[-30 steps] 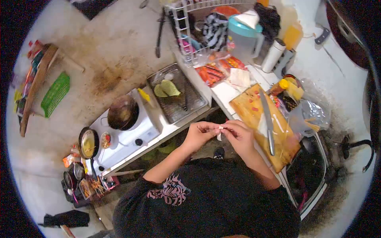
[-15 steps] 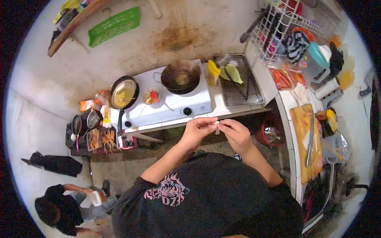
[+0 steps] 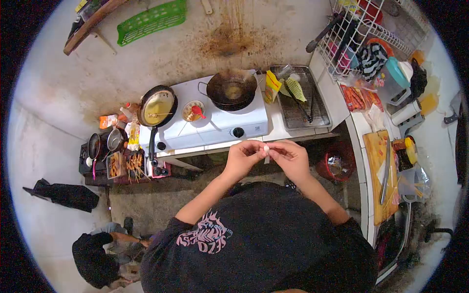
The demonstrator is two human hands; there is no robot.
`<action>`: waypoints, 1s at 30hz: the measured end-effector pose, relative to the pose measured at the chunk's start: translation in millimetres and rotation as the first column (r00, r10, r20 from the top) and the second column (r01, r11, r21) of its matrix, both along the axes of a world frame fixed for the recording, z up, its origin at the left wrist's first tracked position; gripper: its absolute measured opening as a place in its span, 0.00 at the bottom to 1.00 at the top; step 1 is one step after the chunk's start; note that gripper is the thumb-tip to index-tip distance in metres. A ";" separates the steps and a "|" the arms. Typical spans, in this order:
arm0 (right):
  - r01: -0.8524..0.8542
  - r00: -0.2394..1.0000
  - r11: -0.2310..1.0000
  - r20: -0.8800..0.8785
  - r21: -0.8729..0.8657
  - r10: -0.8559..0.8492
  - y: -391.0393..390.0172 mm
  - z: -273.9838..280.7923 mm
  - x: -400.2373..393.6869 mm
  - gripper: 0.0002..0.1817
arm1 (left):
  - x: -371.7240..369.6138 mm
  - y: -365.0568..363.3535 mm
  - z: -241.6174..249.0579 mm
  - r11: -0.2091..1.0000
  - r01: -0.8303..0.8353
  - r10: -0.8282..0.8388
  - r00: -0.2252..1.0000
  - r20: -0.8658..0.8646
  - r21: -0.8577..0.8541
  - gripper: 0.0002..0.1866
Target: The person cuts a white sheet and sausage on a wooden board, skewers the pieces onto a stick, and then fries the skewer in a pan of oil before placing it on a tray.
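Before my chest, just short of the stove's front edge, both hands meet at the fingertips. My left hand (image 3: 243, 157) and my right hand (image 3: 292, 159) pinch a small white thing (image 3: 266, 148) between thumbs and fingers. A narrow pale strip hangs beneath it; its kind is too small to make out. Beyond the hands stands a white gas stove (image 3: 210, 135), bearing a dark wok (image 3: 244, 100), a small bowl (image 3: 189, 117) with a red spoon (image 3: 198, 111), and a black frying pan (image 3: 141, 115) with yellowish liquid and a skewer.
Right of the stove lies a metal tray (image 3: 320, 115) with tongs and a yellow packet (image 3: 271, 88). A cutting board (image 3: 374, 171) with a knife (image 3: 385, 176) is on the right counter. A red bin (image 3: 328, 171) stands below. Another person (image 3: 93, 259) is at lower left.
My hands stay together around the white thing, fingers shifted slightly. The view has moved a little. The other person at lower left has shifted right and leans forward.
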State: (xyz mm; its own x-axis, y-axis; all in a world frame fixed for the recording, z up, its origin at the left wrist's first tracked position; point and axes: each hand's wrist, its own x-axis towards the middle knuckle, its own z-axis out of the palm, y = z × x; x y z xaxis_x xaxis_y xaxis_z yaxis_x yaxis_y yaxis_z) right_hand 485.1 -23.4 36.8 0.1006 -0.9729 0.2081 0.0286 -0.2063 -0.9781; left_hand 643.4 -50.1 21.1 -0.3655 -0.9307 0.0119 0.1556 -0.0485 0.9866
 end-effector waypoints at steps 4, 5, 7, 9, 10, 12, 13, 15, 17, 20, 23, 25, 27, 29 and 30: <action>-0.029 0.995 0.994 0.102 0.103 0.019 -3.9 2.1 -3.8 0.11 | -5.3 -7.7 -6.1 0.999 0.018 -0.019 1.000 0.019 0.028 0.08; -0.032 0.994 0.988 0.106 0.154 0.016 -6.3 0.5 -4.7 0.10 | -5.3 -9.9 -7.2 0.999 0.025 -0.026 0.999 0.025 0.040 0.07; -0.031 0.997 0.986 0.073 0.165 0.019 -10.3 -2.6 -4.5 0.10 | -4.6 -13.6 -8.0 0.999 0.031 -0.032 0.999 0.029 0.032 0.07; -0.029 1.000 0.996 -0.002 0.081 0.029 -15.8 -5.2 -2.1 0.09 | -1.7 -15.3 -8.0 0.999 0.033 -0.033 0.999 0.018 0.031 0.07; -0.010 0.999 0.998 -0.038 0.061 0.012 -17.8 -9.4 -1.3 0.08 | -0.3 -16.0 -6.1 0.999 0.033 -0.033 0.999 0.003 0.031 0.07; 0.024 0.994 1.000 -0.108 0.016 -0.023 -22.5 -17.1 1.5 0.08 | 4.7 -18.3 -2.6 0.998 0.036 -0.038 0.999 0.021 0.052 0.07; 0.032 0.988 0.999 -0.152 -0.043 -0.038 -24.6 -17.3 4.2 0.08 | 7.8 -19.6 -1.1 0.997 0.039 -0.043 0.998 0.052 0.074 0.08; 0.037 0.969 0.986 -0.235 -0.160 -0.074 -27.6 -13.6 10.7 0.08 | 15.1 -21.9 -0.8 0.994 0.046 -0.055 0.995 0.086 0.095 0.08; 0.036 0.899 0.934 -0.397 -0.355 -0.186 -27.0 -3.8 19.3 0.08 | 23.8 -23.6 -1.4 0.994 0.057 -0.066 0.993 0.094 0.095 0.09; -0.031 0.847 0.843 -0.461 -0.537 -0.263 -30.0 -1.2 29.0 0.09 | 33.4 -24.2 -3.1 0.989 0.047 -0.054 0.997 0.049 0.143 0.10; -0.085 0.842 0.841 -0.489 -0.535 -0.226 -31.8 -1.1 33.5 0.11 | 39.7 -26.0 -11.5 0.989 0.001 -0.011 0.998 0.069 0.148 0.11; -0.096 0.836 0.857 -0.508 -0.507 -0.207 -33.3 -1.6 33.6 0.12 | 40.2 -26.4 -12.2 0.983 -0.045 0.040 0.999 0.031 0.176 0.12; -0.053 0.872 0.886 -0.453 -0.460 -0.184 -34.2 -3.6 34.5 0.12 | 35.8 -28.8 -10.5 0.980 -0.072 0.066 0.997 0.041 0.186 0.12; 0.034 0.917 0.934 -0.361 -0.356 -0.171 -32.5 -5.8 29.3 0.12 | 28.3 -32.0 -7.7 0.980 -0.092 0.076 0.993 0.092 0.178 0.12; 0.088 0.942 0.959 -0.291 -0.271 -0.169 -30.9 -6.4 24.6 0.13 | 23.1 -34.3 -10.3 0.985 -0.068 0.058 0.996 0.063 0.159 0.12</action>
State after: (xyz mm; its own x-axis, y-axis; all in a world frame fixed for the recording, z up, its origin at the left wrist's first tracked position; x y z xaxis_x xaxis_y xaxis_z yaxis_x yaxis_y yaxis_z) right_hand 509.7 -54.3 30.5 0.0764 -0.9019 0.4252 -0.3084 -0.4269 -0.8501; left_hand 666.5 -84.5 10.8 -0.3016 -0.9400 -0.1597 0.1059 -0.1994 0.9742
